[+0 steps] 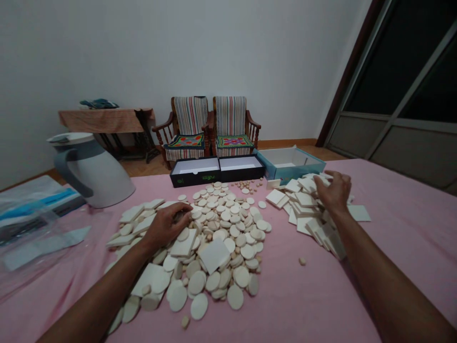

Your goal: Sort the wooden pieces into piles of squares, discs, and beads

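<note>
Note off-white, apparently wooden square tiles [305, 199] heaped at eight o'clock from nearer bare right hand [334, 193], half-curled with grip unclear.

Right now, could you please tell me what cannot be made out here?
In the head view:
Left grip: what lies under it; it blocks the view.
Right grip: whether it holds a square tile; it too blocks the view.
Round discs: the lowest ones, covered by those above.
Green marks on the black box: too small to read.
</note>
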The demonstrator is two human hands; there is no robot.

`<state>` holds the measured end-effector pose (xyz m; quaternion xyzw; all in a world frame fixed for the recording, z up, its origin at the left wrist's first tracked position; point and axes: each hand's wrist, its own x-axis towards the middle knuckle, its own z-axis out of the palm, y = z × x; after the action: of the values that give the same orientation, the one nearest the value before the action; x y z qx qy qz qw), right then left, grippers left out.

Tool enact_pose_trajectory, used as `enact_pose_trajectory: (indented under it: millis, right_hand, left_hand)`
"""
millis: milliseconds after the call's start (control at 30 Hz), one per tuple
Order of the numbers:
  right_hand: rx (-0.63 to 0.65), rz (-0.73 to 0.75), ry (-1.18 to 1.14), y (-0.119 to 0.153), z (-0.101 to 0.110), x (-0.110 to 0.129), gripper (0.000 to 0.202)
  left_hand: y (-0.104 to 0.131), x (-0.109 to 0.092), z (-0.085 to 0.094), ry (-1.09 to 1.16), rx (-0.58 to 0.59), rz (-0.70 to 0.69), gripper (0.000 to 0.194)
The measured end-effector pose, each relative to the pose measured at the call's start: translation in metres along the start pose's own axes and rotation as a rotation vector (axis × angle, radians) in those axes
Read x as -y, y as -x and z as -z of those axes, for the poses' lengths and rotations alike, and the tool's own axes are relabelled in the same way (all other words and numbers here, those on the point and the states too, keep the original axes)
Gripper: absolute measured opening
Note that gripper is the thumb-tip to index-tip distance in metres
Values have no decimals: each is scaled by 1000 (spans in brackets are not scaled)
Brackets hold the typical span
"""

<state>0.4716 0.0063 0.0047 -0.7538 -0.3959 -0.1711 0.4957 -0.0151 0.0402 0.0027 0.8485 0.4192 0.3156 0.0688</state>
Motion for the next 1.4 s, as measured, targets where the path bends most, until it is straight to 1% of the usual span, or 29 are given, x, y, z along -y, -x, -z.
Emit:
enact_pose_trajectory:
  millis: [67,100,233,267,300,367,400,433,500,600,733,833,933,1000,1033,1100,1133,1200,1233,1300,1333,1400]
  right_hand:
    - [135,126,-133,15,2,31,30]
    - [245,198,-215,26,5,49,26]
    - [795,555,-512,87,27,124,17]
    - [898,647,-562,102,34,138,19]
    - [983,732,-586,117,40,150,25]
    - [1134,880,-565,141,48,165,40]
    - [1186,934,-539,150,50,170,48]
    - [1221,970,-510,156,51,172,53]
    - [1249,996,-463,165,50,173,57]
    - [1224,986,-441,170,47,173,56]
    - [1133,934,-459,172,48,173,55]
    - [1133,864,-502,177,47,173,44]
    - [1111,770,-563,180,41,171,29]
    - [1101,682,-607,175,36,169,20]
    - [1095,625,-628,168,32,167,15]
    - [1035,474,-658,144,25,156,6]
    - [963,383,-658,128,20,148,3]
    - [731,187,-601,91,12,122,8]
    - [603,70,-545,72,8,106,12]
    - [391,-119,-425,37,2,70,19]
    - [300,-198,-400,24,1,53,22]
    - [162,-303,-479,5,-1,22,26]
  left_hand:
    - [0,0,0,6,-1,8,27]
    - [0,0,0,8,1,9,27]
    - [1,2,-1,3,10,11,27]
    - [1,2,-2,5,8,10,26]
    - [1,2,-2,7,6,9,26]
    - [1,3,-2,5,3,6,25]
    - [1,3,-2,3,3,4,24]
    - [1,3,-2,3,2,3,24]
    - [1,3,-3,5,2,0,24]
    - [1,3,-3,8,1,1,25]
    - [1,2,-2,2,-8,2,26]
    - [0,0,-1,4,-17,4,27]
    - [-1,0,0,-4,-4,14,29]
    - [-1,1,0,-12,-2,13,30]
    - [-1,1,0,-16,-1,13,29]
    - [-1,3,-1,-20,0,12,29]
    - [0,4,-1,-20,1,11,28]
    - [0,5,-1,-19,3,5,28]
    - [0,6,-1,-21,2,2,27]
    - [0,7,-2,-29,4,-3,27]
    - [0,7,-2,-31,5,-4,27]
    - [0,7,-2,-27,7,-6,27]
